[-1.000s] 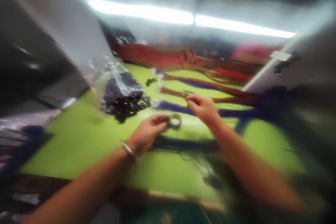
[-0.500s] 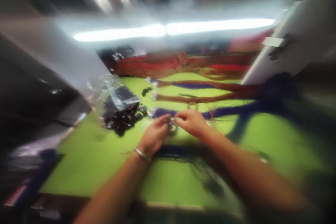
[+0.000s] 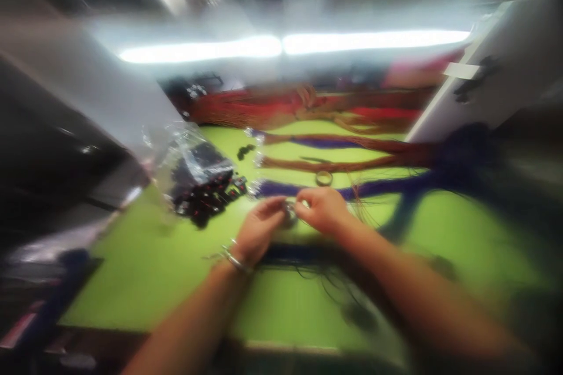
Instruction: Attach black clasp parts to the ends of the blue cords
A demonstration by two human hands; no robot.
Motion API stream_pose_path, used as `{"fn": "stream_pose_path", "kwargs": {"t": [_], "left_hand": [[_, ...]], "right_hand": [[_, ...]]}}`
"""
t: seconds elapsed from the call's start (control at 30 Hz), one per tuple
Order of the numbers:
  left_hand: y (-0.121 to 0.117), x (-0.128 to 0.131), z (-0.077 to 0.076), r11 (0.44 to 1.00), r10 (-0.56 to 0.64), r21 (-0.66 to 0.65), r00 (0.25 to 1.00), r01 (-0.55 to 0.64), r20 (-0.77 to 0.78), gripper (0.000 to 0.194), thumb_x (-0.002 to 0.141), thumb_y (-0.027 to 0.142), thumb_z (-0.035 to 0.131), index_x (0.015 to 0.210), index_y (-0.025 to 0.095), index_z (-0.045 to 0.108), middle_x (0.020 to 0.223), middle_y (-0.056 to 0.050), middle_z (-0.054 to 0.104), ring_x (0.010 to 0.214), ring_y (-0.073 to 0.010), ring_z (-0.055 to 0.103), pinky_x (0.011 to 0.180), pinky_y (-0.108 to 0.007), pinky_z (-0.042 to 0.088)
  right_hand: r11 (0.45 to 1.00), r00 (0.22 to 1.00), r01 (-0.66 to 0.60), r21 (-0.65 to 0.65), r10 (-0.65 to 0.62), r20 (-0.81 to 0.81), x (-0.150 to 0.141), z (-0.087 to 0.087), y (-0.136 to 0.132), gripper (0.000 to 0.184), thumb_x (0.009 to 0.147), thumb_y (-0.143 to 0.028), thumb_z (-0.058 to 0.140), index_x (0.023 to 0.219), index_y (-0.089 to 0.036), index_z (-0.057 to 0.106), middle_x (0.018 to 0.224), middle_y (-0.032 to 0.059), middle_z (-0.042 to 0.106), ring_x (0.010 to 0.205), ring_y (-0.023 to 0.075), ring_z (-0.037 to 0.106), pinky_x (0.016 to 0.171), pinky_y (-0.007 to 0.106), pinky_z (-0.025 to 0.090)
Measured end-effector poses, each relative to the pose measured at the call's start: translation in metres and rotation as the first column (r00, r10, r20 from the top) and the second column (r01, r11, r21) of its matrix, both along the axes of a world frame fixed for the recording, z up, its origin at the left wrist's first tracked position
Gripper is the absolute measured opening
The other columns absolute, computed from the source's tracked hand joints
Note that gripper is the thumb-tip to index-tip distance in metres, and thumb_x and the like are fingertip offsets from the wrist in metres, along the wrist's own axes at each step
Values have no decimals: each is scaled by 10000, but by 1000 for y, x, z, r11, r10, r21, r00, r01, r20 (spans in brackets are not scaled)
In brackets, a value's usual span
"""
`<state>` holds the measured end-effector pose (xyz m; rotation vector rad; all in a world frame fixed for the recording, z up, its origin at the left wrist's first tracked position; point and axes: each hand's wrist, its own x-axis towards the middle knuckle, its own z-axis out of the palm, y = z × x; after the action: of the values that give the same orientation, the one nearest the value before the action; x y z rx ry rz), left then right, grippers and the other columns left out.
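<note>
My left hand [image 3: 259,228], with a bracelet [image 3: 235,258] at the wrist, is closed in a pinch at the middle of the bench. Facing it, my right hand [image 3: 323,210] is also pinched, its fingertips a short way from the left ones. A small shiny dark piece [image 3: 290,211] shows between them, too blurred to name. A thin wire seems to run by the right fingers. Just behind the hands lies a bundle of blue wires [image 3: 378,183] with whitish connectors [image 3: 255,188] at its left end. Another blue bundle [image 3: 290,254] lies beneath them.
On the left, a clear plastic bag [image 3: 191,155] spills black connector housings [image 3: 209,199] onto the green bench top [image 3: 132,269]. Brown wire bundles [image 3: 365,163] and a tape roll [image 3: 324,178] lie behind the hands. Another person's hand [image 3: 307,95] is over red wires at the back.
My left fingers have come closer together and the hand has dipped slightly. My right hand stays nearly in place, still pinched. The tape roll behind it shows a little more.
</note>
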<state>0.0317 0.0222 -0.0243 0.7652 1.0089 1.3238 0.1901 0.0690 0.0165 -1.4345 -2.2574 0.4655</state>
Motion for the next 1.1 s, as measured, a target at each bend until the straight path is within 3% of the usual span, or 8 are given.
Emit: {"fn": "stream_pose_path", "kwargs": {"t": [0.17, 0.37, 0.5, 0.87, 0.97, 1.1], "left_hand": [[0, -1, -9, 995, 20, 101, 994, -9, -106, 314, 682, 179, 732, 989, 179, 668, 915, -41, 682, 766, -128, 615, 717, -258, 506], [-1, 2, 2, 999, 28, -17, 999, -28, 20, 336, 630, 174, 768, 950, 161, 669, 882, -36, 679, 777, -127, 614, 700, -238, 505], [-2, 2, 3, 1000, -12, -8, 999, 12, 30, 323, 645, 182, 758, 955, 170, 667, 867, -30, 677, 755, -123, 611, 693, -247, 506], [-3, 1, -11, 988, 14, 153, 973, 22, -230, 283, 699, 209, 717, 980, 194, 682, 951, -60, 692, 836, -174, 628, 770, -303, 509], [-4, 2, -11, 985, 13, 172, 968, 31, -250, 269, 708, 210, 709, 975, 189, 687, 983, -65, 690, 883, -184, 622, 820, -315, 496], [-4, 4, -6, 995, -39, 90, 995, 47, -92, 276, 700, 207, 717, 973, 184, 681, 931, -58, 689, 816, -166, 621, 764, -309, 505]], "right_hand": [[999, 1000, 17, -31, -17, 3, 0, 0, 1, 193, 732, -313, 531, 702, -241, 707, 637, -14, 667, 562, 106, 508, 519, 222, 287], [996, 998, 27, -83, -32, -58, 1, 2, 1, 194, 728, -320, 537, 696, -231, 707, 602, -17, 649, 547, 102, 497, 512, 218, 282], [998, 998, 23, -53, -26, -55, -1, -1, 0, 190, 723, -297, 527, 689, -234, 703, 623, -18, 660, 554, 100, 502, 524, 219, 287], [999, 1000, 0, 52, -1, 19, -3, -9, -1, 189, 719, -296, 523, 670, -215, 687, 606, 7, 643, 559, 117, 478, 525, 240, 260], [990, 990, -88, -109, 75, -121, -2, -12, 5, 169, 698, -247, 522, 621, -178, 656, 553, -12, 578, 531, 96, 436, 511, 221, 270], [896, 917, -265, -357, 120, -380, 1, -15, 17, 193, 703, -228, 519, 546, -136, 584, 527, -27, 493, 530, 78, 412, 514, 194, 316]]}}
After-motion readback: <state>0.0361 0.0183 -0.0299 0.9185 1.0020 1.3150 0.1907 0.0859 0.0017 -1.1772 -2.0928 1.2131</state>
